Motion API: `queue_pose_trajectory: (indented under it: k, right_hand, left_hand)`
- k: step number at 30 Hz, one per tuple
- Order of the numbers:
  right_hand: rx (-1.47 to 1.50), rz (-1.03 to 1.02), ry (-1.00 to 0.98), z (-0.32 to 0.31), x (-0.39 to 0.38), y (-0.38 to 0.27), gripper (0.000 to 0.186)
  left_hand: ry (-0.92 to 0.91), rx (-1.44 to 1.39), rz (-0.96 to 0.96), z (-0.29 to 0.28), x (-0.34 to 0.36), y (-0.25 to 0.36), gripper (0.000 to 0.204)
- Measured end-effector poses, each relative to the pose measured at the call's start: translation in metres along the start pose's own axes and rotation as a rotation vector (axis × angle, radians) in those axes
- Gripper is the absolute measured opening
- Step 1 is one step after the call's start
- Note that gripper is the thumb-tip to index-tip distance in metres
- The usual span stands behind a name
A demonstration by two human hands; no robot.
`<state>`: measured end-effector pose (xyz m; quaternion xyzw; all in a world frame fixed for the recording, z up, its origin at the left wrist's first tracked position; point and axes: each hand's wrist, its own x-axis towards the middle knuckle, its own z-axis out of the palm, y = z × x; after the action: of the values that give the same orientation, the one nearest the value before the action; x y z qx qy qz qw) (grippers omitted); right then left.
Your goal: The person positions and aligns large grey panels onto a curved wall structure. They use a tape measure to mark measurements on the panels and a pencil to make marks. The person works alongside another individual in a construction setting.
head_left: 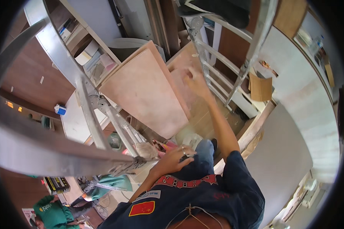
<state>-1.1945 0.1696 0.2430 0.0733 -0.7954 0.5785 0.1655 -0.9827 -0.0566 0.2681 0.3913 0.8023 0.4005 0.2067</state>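
Note:
My right hand is stretched forward at the pale wooden board behind the leaning panel, its fingers curled on something small and blurred that I cannot make out. The larger pale, pinkish panel tilts in front of me, with smudged powder on its face. My left hand is low by my jeans, a ring on a finger, its fingers bent around a small dark thing too hidden to name.
Metal ladder sections arch at the left; another ladder stands at the right beside a cardboard piece. Shelves hold assorted items. A co-worker in green is at lower left. A curved white board lines the right.

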Motion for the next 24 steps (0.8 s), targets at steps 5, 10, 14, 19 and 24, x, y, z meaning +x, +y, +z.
queue_pose_trajectory:
  k: [5, 10, 14, 19, 24]
  right_hand:
    - [0.151, -0.244, -0.147, 0.006, 0.147, 0.024, 0.027]
    - [0.197, -0.098, -0.352, 0.046, 0.273, 0.074, 0.028]
    - [0.243, 0.025, -0.579, 0.094, 0.347, 0.082, 0.034]
    - [0.033, 0.118, -0.674, 0.161, 0.413, 0.125, 0.035]
    - [-0.229, 0.025, -0.971, 0.219, 0.442, 0.182, 0.047]
  left_hand:
    - [0.21, 0.009, -0.214, -0.005, 0.035, -0.016, 0.029]
    - [0.522, -0.022, -0.438, -0.009, 0.07, -0.017, 0.027]
    - [0.767, 0.028, -0.581, 0.018, 0.066, -0.025, 0.028]
    - [0.902, -0.027, -0.959, 0.057, 0.05, -0.023, 0.031]
    - [1.013, -0.078, -1.186, 0.08, 0.036, -0.019, 0.032]
